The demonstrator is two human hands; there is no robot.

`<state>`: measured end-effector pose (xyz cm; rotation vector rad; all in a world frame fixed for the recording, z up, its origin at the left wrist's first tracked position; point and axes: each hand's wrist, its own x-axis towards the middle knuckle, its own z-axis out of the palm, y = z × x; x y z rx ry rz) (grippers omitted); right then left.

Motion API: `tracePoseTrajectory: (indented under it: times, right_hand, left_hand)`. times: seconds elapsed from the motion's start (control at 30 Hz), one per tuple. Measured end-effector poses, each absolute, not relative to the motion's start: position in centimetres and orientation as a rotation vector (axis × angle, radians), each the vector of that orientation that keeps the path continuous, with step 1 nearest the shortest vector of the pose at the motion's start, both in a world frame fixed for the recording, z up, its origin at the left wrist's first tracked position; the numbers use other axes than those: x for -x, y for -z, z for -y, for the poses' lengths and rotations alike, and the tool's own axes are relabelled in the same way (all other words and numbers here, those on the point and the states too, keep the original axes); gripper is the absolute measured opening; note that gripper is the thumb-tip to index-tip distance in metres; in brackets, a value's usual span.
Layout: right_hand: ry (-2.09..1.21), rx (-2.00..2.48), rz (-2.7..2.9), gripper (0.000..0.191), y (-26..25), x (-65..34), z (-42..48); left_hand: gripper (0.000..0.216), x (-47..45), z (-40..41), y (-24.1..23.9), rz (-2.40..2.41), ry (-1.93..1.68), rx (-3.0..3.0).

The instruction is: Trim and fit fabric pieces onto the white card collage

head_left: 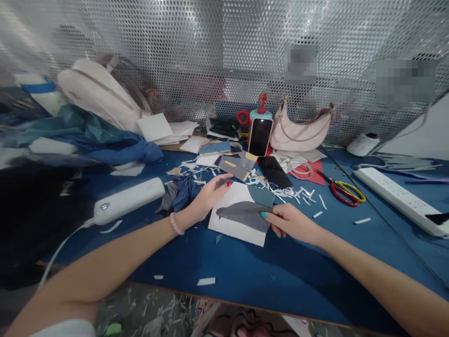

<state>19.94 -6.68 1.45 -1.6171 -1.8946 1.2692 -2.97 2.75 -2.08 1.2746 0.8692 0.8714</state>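
A white card (235,192), raised at a tilt over the blue table, carries a dark grey fabric piece (242,214) and a teal fabric piece (261,196). My left hand (211,195) holds the card's upper left edge, its red-nailed thumb on the front. At the right side, my right hand (289,222) pinches the grey piece against the card, with the thumb on top and the other fingers curled beneath. Whether it also grips the teal piece I cannot tell. Just behind the card lie fabric-covered cards (235,166) and scattered white paper strips (257,180).
Scissors (345,193) with red and yellow handles lie at right, near a white power strip (400,199). A phone (260,136) stands upright before a pink handbag (301,128). A white corded device (129,201) lies left, below blue cloth (119,147). The table's front edge (224,299) is near.
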Motion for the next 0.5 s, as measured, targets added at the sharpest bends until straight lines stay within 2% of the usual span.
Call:
tracePoseTrajectory:
  times: [0.13, 0.2, 0.33, 0.43, 0.5]
  right_hand:
    - [-1.359, 1.600, 1.903, 0.053, -1.4, -19.3, 7.0]
    - [-1.396, 1.585, 1.919, 0.054, -1.4, -18.9, 7.3]
    - [-1.400, 1.574, 1.938, 0.055, -1.5, -18.3, 7.6]
    - [-1.372, 1.573, 1.952, 0.058, -1.5, -18.2, 7.7]
    - [-1.357, 1.570, 1.964, 0.058, -1.4, -18.2, 7.7]
  left_hand:
    - [0.085, 3.4, -2.2, 1.6, -0.912, -0.975, -1.628]
    - [0.074, 3.6, -2.3, 1.3, -0.904, -1.024, -1.940]
    - [0.033, 4.1, -3.3, 0.6, -0.929, -1.061, -2.163]
    - [0.045, 4.5, -3.7, 0.1, -0.953, -1.102, -2.227]
    - [0.042, 4.6, -3.5, -0.2, -0.919, -1.104, -2.294]
